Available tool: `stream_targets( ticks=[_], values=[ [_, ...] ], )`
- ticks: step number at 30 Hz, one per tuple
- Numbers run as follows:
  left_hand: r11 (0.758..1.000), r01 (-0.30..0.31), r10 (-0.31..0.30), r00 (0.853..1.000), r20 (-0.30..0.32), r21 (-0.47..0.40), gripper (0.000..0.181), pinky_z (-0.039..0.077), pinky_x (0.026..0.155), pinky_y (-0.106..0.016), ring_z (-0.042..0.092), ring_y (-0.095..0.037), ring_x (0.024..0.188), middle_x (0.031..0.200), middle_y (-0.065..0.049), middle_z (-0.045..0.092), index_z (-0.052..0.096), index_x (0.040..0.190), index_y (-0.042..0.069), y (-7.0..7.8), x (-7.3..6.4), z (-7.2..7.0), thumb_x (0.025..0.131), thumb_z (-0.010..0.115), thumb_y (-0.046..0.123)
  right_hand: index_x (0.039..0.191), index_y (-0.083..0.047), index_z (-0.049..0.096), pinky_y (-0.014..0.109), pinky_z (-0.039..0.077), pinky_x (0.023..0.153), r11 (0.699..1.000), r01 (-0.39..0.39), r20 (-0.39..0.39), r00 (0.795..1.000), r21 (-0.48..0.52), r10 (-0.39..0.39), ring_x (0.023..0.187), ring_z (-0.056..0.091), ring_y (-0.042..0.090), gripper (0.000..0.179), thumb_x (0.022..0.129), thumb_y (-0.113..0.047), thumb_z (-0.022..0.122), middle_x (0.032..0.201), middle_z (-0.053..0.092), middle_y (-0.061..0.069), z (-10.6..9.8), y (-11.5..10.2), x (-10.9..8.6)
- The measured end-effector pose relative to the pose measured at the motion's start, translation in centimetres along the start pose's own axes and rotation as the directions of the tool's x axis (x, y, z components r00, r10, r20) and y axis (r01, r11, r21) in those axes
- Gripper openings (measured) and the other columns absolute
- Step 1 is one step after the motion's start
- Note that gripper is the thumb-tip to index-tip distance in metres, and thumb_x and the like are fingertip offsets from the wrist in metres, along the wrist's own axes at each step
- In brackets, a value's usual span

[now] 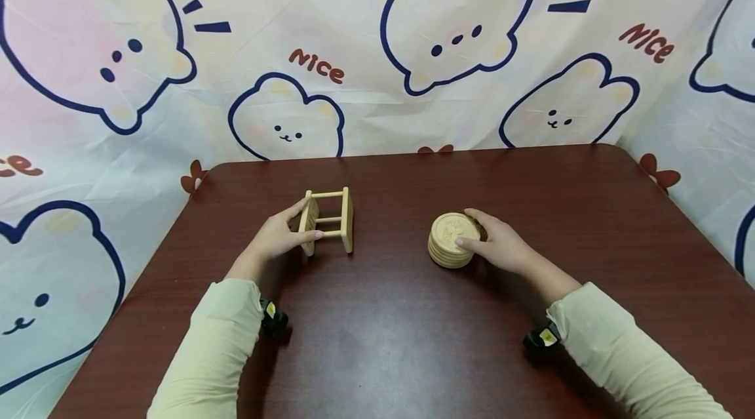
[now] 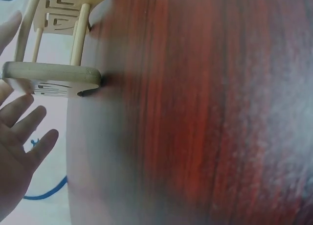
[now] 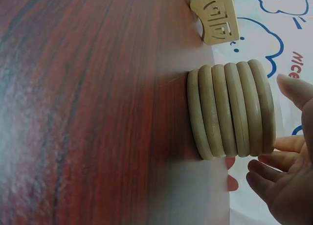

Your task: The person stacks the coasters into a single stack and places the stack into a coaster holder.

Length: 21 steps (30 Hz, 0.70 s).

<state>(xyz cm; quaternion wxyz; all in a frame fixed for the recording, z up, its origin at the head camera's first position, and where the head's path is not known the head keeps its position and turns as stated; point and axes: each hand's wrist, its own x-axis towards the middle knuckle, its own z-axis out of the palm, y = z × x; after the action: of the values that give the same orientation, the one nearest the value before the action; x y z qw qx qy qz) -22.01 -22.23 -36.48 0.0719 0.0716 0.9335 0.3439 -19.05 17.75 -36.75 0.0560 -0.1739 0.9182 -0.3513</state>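
A small light-wood rack (image 1: pixel 348 219), with two cut-out side panels joined by dowels, stands left of the middle of the table. My left hand (image 1: pixel 276 234) grips its left panel, thumb on the near side and forefinger at the far side. The other fingers (image 2: pixel 30 124) stretch out beside the panel in the left wrist view. A stack of several round wooden coasters (image 1: pixel 451 242) stands to the right. Around its right side my right hand (image 1: pixel 500 242) is spread, thumb over the top coaster and forefinger by its far rim. In the right wrist view the thumb (image 3: pixel 296 90) looks apart from the stack.
The dark red-brown table (image 1: pixel 377 327) ends at the back against a pale curtain (image 1: pixel 366 12) printed with bear outlines. A black wrist camera (image 1: pixel 272 320) is strapped on the left wrist, another camera (image 1: pixel 539 339) on the right one.
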Motion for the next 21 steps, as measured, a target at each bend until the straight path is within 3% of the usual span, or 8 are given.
stream_targets(
  ticks=[5,10,15,21],
  values=[
    [0.999,-0.049,0.05,0.998,-0.043,0.019,0.088,0.027,0.093,-0.048,0.028,-0.029,0.122,0.138,-0.01,0.025,0.02,0.139,0.021,0.4,-0.1,0.0,0.068,0.061,0.056,0.132,0.001,0.03,0.047,0.032,0.088,0.997,-0.057,-0.021,0.998,0.058,0.058,0.114,0.038,0.033,0.073,0.081,-0.046,0.053,0.127,0.038,0.02,0.1,0.5,-0.3],
    [0.994,-0.106,0.108,0.991,-0.082,0.018,0.081,0.025,0.095,-0.046,0.024,-0.025,0.124,0.139,-0.004,0.025,0.026,0.137,0.017,1.9,-0.4,-0.1,0.073,0.058,0.054,0.131,0.0,0.031,0.046,0.033,0.087,0.988,-0.101,-0.026,0.994,0.118,0.104,0.111,0.041,0.031,0.073,0.081,-0.047,0.053,0.122,0.044,0.019,0.2,0.9,-0.5],
    [0.992,-0.126,0.126,0.99,-0.06,-0.006,0.075,0.029,0.092,-0.046,0.025,-0.024,0.124,0.138,-0.007,0.027,0.029,0.136,0.02,3.5,-0.5,0.1,0.074,0.057,0.053,0.13,-0.001,0.034,0.046,0.032,0.089,0.981,-0.119,-0.035,0.991,0.151,0.125,0.112,0.04,0.032,0.069,0.081,-0.047,0.053,0.122,0.044,0.018,0.3,1.2,-0.6],
    [0.98,-0.193,0.191,0.981,-0.04,-0.049,0.067,0.03,0.091,-0.046,0.03,-0.022,0.121,0.134,-0.006,0.034,0.034,0.134,0.021,5.4,-0.5,0.9,0.077,0.059,0.045,0.127,-0.001,0.037,0.045,0.031,0.089,0.975,-0.143,-0.041,0.988,0.168,0.152,0.111,0.04,0.031,0.066,0.082,-0.046,0.052,0.12,0.045,0.017,0.4,1.1,-0.7]
  ],
)
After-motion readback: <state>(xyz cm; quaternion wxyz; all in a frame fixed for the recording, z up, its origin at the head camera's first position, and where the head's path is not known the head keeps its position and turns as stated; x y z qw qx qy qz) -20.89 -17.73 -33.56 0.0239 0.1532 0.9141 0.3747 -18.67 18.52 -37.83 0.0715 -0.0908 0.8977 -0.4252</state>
